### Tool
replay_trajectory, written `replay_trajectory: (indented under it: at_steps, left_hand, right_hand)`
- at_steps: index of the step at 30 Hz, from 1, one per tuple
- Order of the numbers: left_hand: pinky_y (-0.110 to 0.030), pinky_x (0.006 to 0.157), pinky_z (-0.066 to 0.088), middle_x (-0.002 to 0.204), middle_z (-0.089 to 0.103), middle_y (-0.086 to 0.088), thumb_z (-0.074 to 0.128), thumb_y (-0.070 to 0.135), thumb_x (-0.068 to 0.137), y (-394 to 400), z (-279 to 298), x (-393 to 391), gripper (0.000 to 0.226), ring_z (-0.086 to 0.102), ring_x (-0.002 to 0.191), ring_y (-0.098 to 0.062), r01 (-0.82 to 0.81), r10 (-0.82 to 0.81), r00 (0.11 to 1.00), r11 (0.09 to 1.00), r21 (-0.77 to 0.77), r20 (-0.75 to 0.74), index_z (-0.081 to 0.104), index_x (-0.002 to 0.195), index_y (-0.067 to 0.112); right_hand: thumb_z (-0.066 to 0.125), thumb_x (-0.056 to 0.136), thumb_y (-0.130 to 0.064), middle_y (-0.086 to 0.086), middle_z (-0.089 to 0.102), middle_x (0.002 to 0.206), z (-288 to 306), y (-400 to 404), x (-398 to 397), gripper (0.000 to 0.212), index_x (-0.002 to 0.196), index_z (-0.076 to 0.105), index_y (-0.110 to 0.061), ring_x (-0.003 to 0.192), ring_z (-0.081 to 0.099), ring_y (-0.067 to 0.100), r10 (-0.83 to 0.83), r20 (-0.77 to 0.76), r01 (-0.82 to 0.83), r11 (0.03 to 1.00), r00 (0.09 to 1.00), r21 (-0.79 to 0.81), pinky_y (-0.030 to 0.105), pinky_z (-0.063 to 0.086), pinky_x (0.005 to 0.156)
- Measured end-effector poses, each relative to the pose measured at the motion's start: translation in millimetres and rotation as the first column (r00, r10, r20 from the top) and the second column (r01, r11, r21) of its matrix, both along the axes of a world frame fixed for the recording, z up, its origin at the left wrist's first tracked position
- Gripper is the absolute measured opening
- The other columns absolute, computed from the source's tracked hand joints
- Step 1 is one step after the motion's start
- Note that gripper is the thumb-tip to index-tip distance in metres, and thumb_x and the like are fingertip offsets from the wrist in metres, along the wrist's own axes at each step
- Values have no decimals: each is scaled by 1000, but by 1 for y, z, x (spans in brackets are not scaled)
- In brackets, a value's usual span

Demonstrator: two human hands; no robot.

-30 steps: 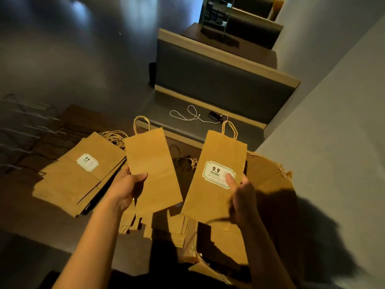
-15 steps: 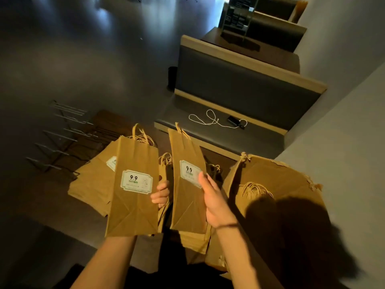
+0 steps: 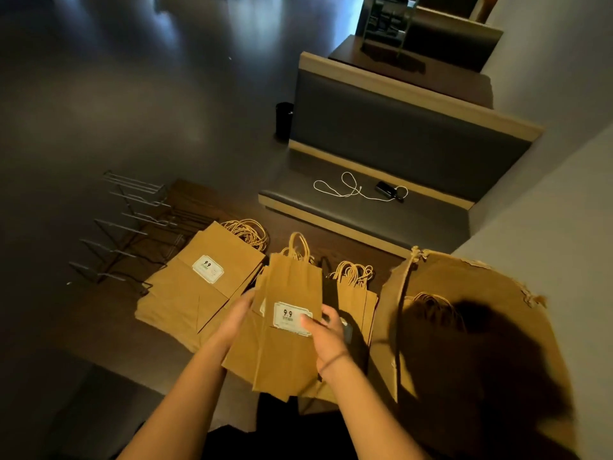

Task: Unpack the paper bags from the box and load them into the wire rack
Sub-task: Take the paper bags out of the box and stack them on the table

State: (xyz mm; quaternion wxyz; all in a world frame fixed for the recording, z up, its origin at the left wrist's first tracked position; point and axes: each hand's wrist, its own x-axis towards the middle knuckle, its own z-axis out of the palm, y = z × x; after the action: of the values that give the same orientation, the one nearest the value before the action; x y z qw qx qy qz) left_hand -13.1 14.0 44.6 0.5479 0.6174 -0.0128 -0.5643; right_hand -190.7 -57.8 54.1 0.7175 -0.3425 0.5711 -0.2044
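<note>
Holding a labelled paper bag (image 3: pixel 292 330) at centre frame, left hand (image 3: pixel 240 315) and right hand (image 3: pixel 326 330) each pinch an edge in their grip.

Two hands, left (image 3: pixel 237 318) and right (image 3: pixel 326 333). One wire rack (image 3: pixel 132 234), one cardboard box (image 3: pixel 464 327), one white cable (image 3: pixel 351 189). Three bag groups: left pile (image 3: pixel 202 287), held bunch (image 3: pixel 288 343), small stack (image 3: pixel 356 293); bags per group uncountable.

You can read "9.9" on the white label (image 3: pixel 291 318) of the paper bag (image 3: pixel 292 343) you hold, and again on the label (image 3: pixel 208 268) of the stack (image 3: pixel 199 287) at left; the smaller print stays illegible.
</note>
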Motion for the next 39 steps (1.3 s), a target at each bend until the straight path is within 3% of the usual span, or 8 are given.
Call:
replay_trajectory:
  at_steps: [4, 8, 11, 15, 21, 26, 30, 39]
  left_hand:
    - [-29, 61, 42, 90, 69, 0, 67, 52, 89, 8, 5, -7, 37, 58, 78, -16, 407, -407, 914, 914, -4, 9, 68, 114, 25]
    - [-20, 54, 44, 90, 70, -7, 63, -5, 93, -12, -10, -34, 37, 57, 66, -13, 441, -444, 866, 895, 68, 229, 56, 124, 13]
    - [-28, 81, 53, 102, 71, -8, 60, -7, 95, -31, -22, -56, 44, 65, 94, -21, 441, -427, 838, 896, 39, 338, 57, 128, 23]
    - [-38, 113, 39, 137, 50, -14, 65, 10, 94, -45, -64, -81, 70, 51, 130, -34, 550, -642, 525, 757, 353, 559, 33, 155, 21]
    - [-43, 121, 26, 160, 15, -15, 59, 37, 96, -47, -103, -133, 75, 24, 145, -42, 638, -881, 255, 463, 615, 399, 18, 158, 31]
    - [-41, 115, 35, 154, 21, -13, 56, 38, 93, -62, -105, -152, 61, 40, 134, -41, 570, -859, 290, 509, 645, 422, 37, 150, 33]
    - [-45, 113, 33, 157, 16, -17, 59, 39, 92, -62, -104, -168, 62, 30, 140, -41, 476, -823, 337, 569, 671, 458, 37, 149, 29]
    - [-48, 116, 31, 158, 27, -14, 64, 41, 86, -50, -111, -185, 73, 29, 140, -45, 431, -743, 503, 658, 617, 441, 37, 153, 27]
  right_hand:
    - [65, 91, 6, 9, 55, 137, -2, -21, -12, 64, 144, 43, -23, 112, 59, 18, -114, -153, 87, 982, 982, -169, 35, 55, 93]
    - [52, 93, 12, 9, 47, 150, 1, -27, -17, 76, 154, 29, -26, 120, 56, 20, -130, -265, 49, 955, 956, -292, 38, 51, 103]
    - [54, 93, 6, 5, 31, 161, 11, -33, -25, 89, 160, 7, -29, 140, 43, 25, -50, -402, -102, 932, 914, -349, 32, 40, 110]
    - [68, 89, -8, -5, 10, 167, 24, -38, -51, 96, 160, 9, -34, 153, 16, 16, -112, -598, -358, 709, 793, -608, 39, 22, 124]
    - [64, 89, 0, -3, 48, 134, 28, -69, -125, 51, 130, 52, -27, 115, 52, 7, -299, -381, -126, 620, 875, -775, 19, 53, 81]
    - [68, 91, -10, 15, 60, 127, -40, -103, -220, 42, 131, 56, -7, 113, 60, 29, -120, -683, -188, 914, 720, -359, 38, 52, 87]
    - [71, 94, -29, 16, 24, 163, -82, -91, -274, 91, 160, 13, -6, 150, 25, 34, 226, -778, -283, 957, 586, 64, 36, 27, 118]
    - [88, 67, -44, 16, 1, 158, -118, -91, -285, 125, 153, -2, -33, 144, 14, 49, 208, -888, -217, 968, 411, 127, 56, 36, 113]
